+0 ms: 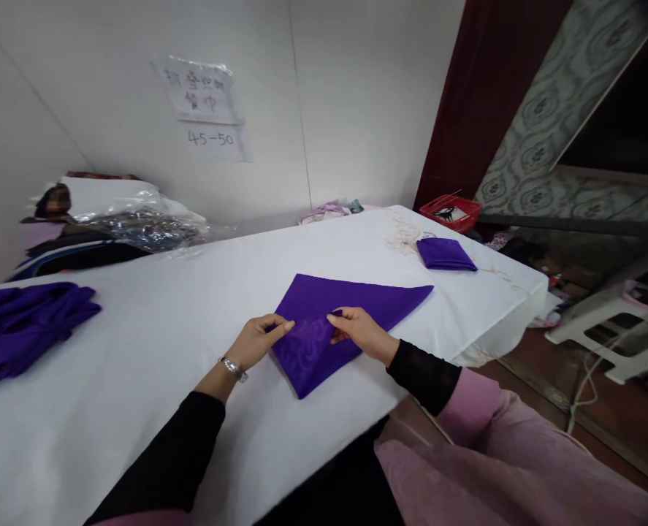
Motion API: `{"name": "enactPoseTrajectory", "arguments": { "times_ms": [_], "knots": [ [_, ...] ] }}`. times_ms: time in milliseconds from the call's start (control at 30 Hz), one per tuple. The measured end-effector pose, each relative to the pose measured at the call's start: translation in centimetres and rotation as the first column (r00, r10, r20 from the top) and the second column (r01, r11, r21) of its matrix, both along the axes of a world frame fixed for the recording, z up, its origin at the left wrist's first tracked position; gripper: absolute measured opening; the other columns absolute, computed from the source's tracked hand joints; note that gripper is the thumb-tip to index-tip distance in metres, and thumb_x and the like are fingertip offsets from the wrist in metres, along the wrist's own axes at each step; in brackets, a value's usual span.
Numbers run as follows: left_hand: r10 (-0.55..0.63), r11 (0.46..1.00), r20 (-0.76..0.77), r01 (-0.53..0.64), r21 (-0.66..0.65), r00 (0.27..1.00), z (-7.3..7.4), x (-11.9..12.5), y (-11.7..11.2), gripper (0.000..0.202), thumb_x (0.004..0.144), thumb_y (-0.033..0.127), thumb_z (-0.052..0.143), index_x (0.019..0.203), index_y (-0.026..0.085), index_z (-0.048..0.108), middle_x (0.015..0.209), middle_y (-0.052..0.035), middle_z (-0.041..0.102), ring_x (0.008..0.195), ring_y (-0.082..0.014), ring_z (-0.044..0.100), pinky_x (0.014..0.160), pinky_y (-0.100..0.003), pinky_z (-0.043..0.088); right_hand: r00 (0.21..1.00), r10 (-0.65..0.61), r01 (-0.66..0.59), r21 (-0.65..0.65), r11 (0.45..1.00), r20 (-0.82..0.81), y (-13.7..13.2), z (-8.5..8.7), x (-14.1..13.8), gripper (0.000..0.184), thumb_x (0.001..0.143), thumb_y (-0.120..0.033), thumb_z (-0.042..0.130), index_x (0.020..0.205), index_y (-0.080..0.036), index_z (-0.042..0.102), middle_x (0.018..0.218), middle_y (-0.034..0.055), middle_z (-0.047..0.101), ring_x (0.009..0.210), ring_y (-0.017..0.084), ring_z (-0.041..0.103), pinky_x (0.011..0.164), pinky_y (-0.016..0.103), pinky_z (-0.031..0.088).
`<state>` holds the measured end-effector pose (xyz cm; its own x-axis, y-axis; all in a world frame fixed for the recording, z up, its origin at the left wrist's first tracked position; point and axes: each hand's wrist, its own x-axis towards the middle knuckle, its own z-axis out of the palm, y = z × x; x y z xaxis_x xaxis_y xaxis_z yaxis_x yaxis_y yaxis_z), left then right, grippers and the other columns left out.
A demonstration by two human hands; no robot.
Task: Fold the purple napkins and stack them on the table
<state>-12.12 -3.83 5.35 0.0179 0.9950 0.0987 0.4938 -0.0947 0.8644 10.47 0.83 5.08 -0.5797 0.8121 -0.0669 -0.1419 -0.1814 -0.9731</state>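
Observation:
A purple cloth napkin [351,296] with a faint woven pattern lies partly folded on the white-covered table, one long point reaching right. My left hand [258,338] pinches its left side between thumb and forefinger. Close by, my right hand [356,329] grips the napkin's upper layer near its middle, fingertips curled over the fabric. Some of the cloth under both hands is hidden. Further right rests a neatly folded purple napkin [446,254]. At the far left is a loose heap of purple cloth [28,325].
The white tablecloth [181,321] covers the table up to the wall. Plastic-wrapped goods [142,219] are piled at the back left. A red basket [451,212] stands at the far right corner, near loose threads [403,234]. A white stool [619,329] is on the floor at right.

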Motion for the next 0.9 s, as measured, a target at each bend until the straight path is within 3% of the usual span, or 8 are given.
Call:
{"name": "enactPoseTrajectory", "arguments": {
  "times_ms": [233, 433, 600, 733, 900],
  "knots": [
    [-0.015, 0.998, -0.118, 0.007, -0.063, 0.993, 0.4, 2.2, 3.7, 0.036, 0.070, 0.054, 0.060, 0.074, 0.019, 0.067, 0.071, 0.0002, 0.066, 0.069, -0.0166, 0.058, 0.066, -0.028, 0.046, 0.992, -0.118, 0.117, 0.022, 0.993, 0.045, 3.2, 0.5, 5.1, 0.035, 0.064, -0.048, 0.073, 0.072, -0.015, 0.061, 0.061, -0.0023, 0.059, 0.054, 0.010, 0.055, 0.061, 0.029, 0.051],
    [-0.036, 0.998, -0.285, 0.048, 0.035, 0.958, -0.1, 3.8, 8.5, 0.033, 0.072, 0.051, 0.058, 0.080, 0.021, 0.066, 0.084, -0.0029, 0.069, 0.081, -0.0201, 0.062, 0.077, -0.033, 0.048, 0.960, -0.257, 0.258, 0.005, 0.966, 0.110, 6.5, -0.2, 10.8, 0.032, 0.067, -0.044, 0.073, 0.067, -0.016, 0.058, 0.059, -0.0011, 0.060, 0.053, 0.011, 0.057, 0.060, 0.029, 0.051],
    [-0.026, 0.969, -0.408, 0.124, 0.215, 0.913, -1.5, 6.4, 12.2, 0.036, 0.076, 0.042, 0.058, 0.103, 0.019, 0.063, 0.109, -0.0091, 0.066, 0.106, -0.0237, 0.057, 0.096, -0.042, 0.042, 0.900, -0.355, 0.359, 0.035, 0.933, 0.254, 8.9, -1.1, 15.1, 0.023, 0.078, -0.035, 0.065, 0.069, -0.015, 0.058, 0.060, 0.0015, 0.063, 0.054, 0.011, 0.058, 0.056, 0.024, 0.048],
    [-0.079, 0.934, -0.517, 0.245, 0.261, 0.852, -2.5, 10.2, 12.1, 0.046, 0.079, 0.044, 0.056, 0.118, 0.019, 0.055, 0.133, -0.0114, 0.052, 0.128, -0.0267, 0.041, 0.107, -0.051, 0.028, 0.820, -0.384, 0.368, 0.123, 0.922, 0.425, 10.6, -1.5, 17.9, 0.020, 0.081, -0.029, 0.060, 0.068, -0.014, 0.059, 0.055, 0.0015, 0.061, 0.050, 0.009, 0.054, 0.044, 0.018, 0.035],
    [-0.358, 0.885, -0.576, 0.463, 0.040, 0.735, -2.9, 15.7, 9.3, 0.057, 0.084, 0.052, 0.048, 0.133, 0.023, 0.042, 0.147, -0.0096, 0.035, 0.137, -0.0257, 0.026, 0.111, -0.053, 0.018, 0.749, -0.428, 0.348, 0.250, 0.904, 0.505, 12.7, -2.5, 20.2, 0.018, 0.075, -0.030, 0.062, 0.067, -0.014, 0.060, 0.045, -0.0042, 0.050, 0.043, 0.007, 0.041, 0.041, 0.020, 0.026]
  ]
}}
